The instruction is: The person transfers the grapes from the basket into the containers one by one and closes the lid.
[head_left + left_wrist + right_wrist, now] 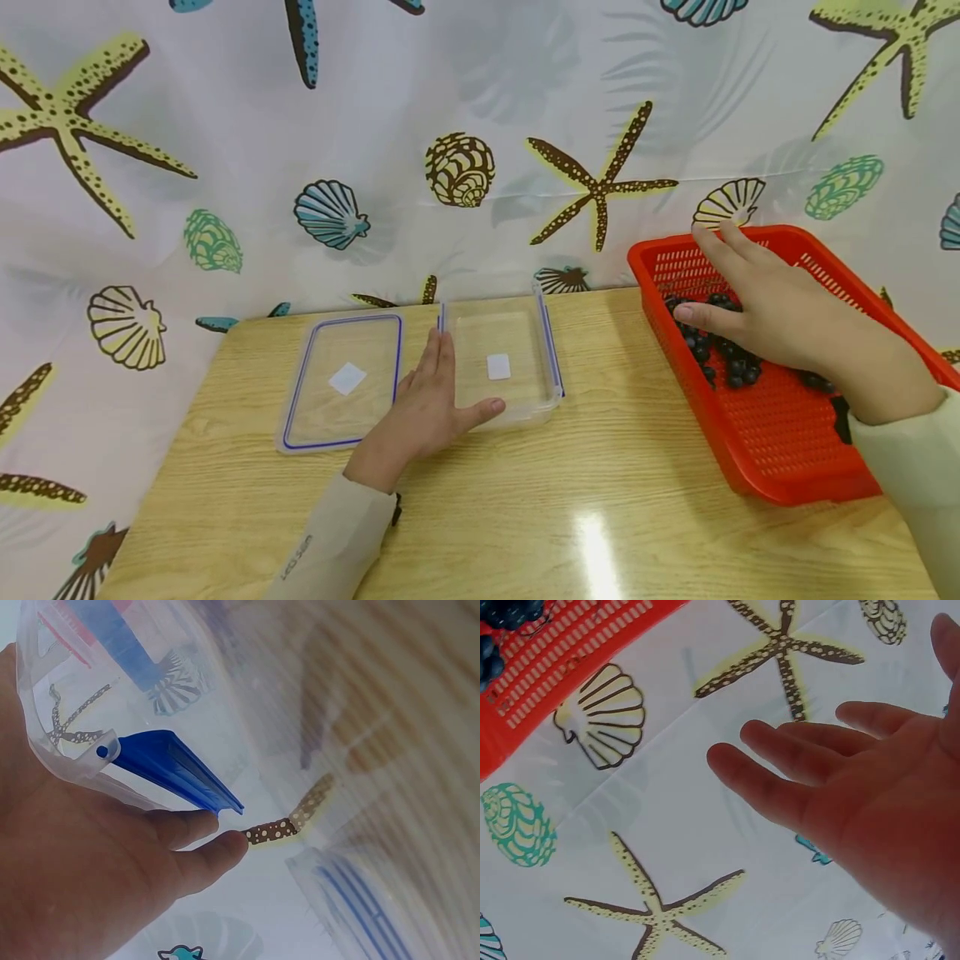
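A clear plastic box (pixel 501 412) with blue side clips stands lidless on the table. My left hand (pixel 423 412) lies along its left side, fingers straight and thumb out over the near rim. In the left wrist view those fingers reach beside a folded-out blue clip (pixel 176 769). The clear lid (pixel 307 400) with a blue seal lies flat, left of the box. My right hand (pixel 787 312), fingers extended and holding nothing, is over a red basket (pixel 780 442). Bunches of dark grapes (pixel 741 368) lie in the basket, partly hidden under this hand.
The wooden table (pixel 525 508) runs back to a white cloth (pixel 390 108) printed with shells and starfish. White square labels show at the lid (pixel 348 379) and the box (pixel 498 367). The basket's raised rim (pixel 708 442) stands at the table's right.
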A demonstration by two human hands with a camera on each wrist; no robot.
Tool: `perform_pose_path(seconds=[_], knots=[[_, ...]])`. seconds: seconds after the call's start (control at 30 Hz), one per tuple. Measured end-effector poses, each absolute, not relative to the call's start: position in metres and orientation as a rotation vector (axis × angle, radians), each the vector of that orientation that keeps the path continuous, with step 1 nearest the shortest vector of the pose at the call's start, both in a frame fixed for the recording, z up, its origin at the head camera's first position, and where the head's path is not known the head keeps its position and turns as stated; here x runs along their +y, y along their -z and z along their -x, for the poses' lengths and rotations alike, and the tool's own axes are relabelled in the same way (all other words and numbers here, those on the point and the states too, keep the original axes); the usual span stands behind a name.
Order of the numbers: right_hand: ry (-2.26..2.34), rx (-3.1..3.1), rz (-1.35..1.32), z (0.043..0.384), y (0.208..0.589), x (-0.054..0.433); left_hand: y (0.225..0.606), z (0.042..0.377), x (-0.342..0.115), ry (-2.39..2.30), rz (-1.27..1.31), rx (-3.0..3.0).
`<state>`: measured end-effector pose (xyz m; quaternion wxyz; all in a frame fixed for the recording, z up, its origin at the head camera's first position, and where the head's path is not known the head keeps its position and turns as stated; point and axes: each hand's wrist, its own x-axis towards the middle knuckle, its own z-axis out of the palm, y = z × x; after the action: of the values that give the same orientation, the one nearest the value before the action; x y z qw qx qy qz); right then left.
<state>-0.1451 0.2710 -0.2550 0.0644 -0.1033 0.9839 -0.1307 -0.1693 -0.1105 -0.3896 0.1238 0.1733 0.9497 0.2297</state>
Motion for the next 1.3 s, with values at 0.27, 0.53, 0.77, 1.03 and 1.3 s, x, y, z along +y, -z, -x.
perform_pose_path(seconds=[0.27, 0.53, 0.77, 1.03, 1.3], knots=[[0.51, 2.927, 0.301, 0.166, 0.257, 0.298, 0.39, 0.171, -0.111, -0.682, -0.51, 2.763], [0.595, 2.913, 0.258, 0.182, 0.267, 0.323, 0.388, 0.172, -0.109, -0.685, -0.507, 2.757], [0.666, 2.878, 0.194, 0.196, 0.279, 0.346, 0.39, 0.173, -0.11, -0.693, -0.518, 2.766], [0.701, 2.861, 0.124, 0.214, 0.291, 0.372, 0.393, 0.171, -0.112, -0.682, -0.513, 2.776], [0.645, 2.812, 0.054, 0.219, 0.3, 0.392, 0.392, 0.17, -0.11, -0.681, -0.517, 2.775]])
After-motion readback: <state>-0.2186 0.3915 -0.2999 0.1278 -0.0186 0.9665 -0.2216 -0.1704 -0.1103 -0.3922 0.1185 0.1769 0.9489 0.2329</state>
